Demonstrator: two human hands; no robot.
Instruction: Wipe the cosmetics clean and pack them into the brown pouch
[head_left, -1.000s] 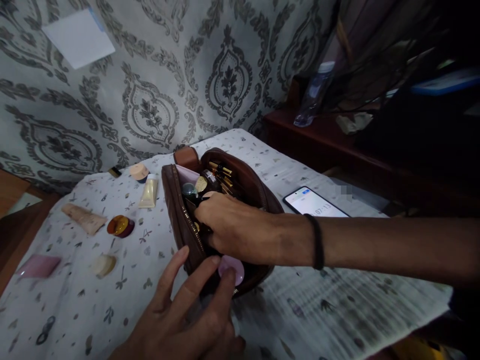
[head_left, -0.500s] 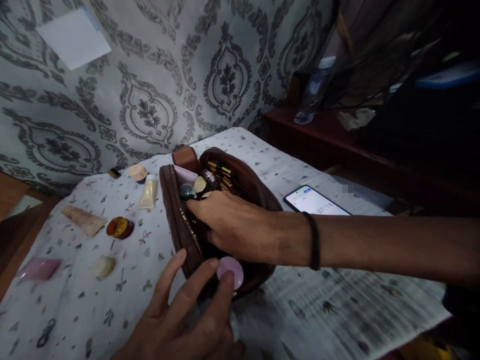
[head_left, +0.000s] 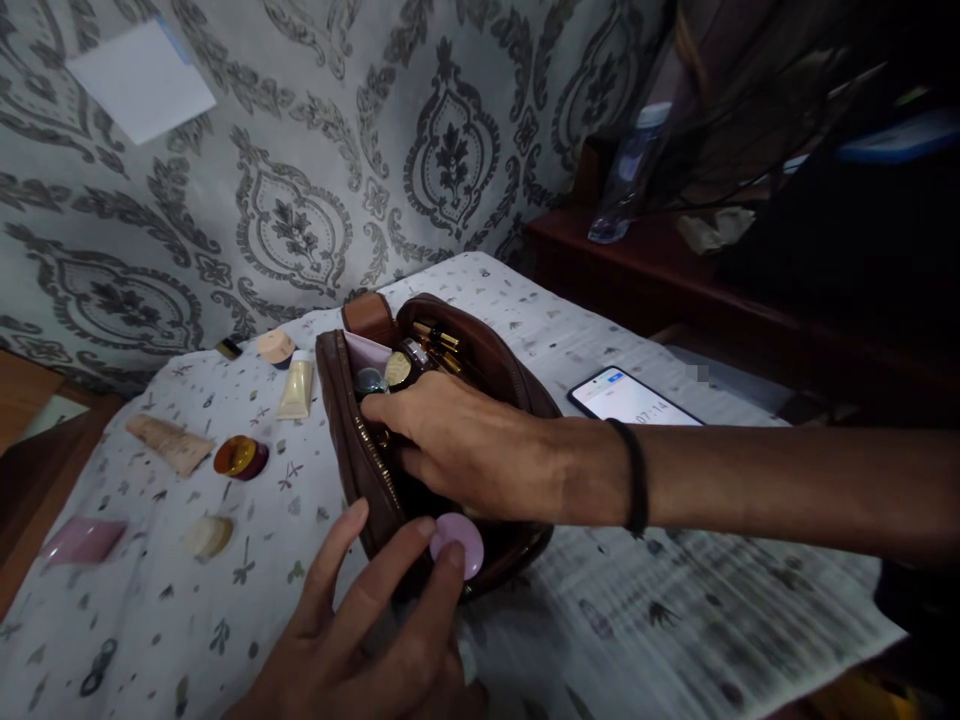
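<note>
Bag: I see a brown zippered cosmetic bag (head_left: 337, 395) open on the leaf-print cloth (head_left: 300, 640), between and under both hands.
Right hand: I have the right hand (head_left: 480, 450) reaching down into the bag, a black band (head_left: 637, 478) at its wrist; its fingertips are hidden, so I cannot tell whether they are closed on anything.
Left hand: I see the left hand (head_left: 375, 640) at the bag's near edge, fingers spread apart, two of them touching the pink disc (head_left: 466, 548).
Pink disc: it lies at the near end of the bag's opening, right at those left fingertips and below the right hand.
Inside bag: gold-toned tubes (head_left: 444, 340) lie beyond the right hand; a gold-topped round container (head_left: 398, 369) sits near its knuckles.
Phone screen: I can read "07:14" on the phone (head_left: 622, 393), lying right of the bag, partly covered by the right forearm.
Left of bag: cream tube (head_left: 295, 390), beige tube (head_left: 169, 443), amber jar (head_left: 241, 457), pale jar (head_left: 209, 537); I can make out no brand on them.
Bottle: clear, upright, on dark red furniture (head_left: 559, 235); its label (head_left: 630, 165) is too blurred to read.
</note>
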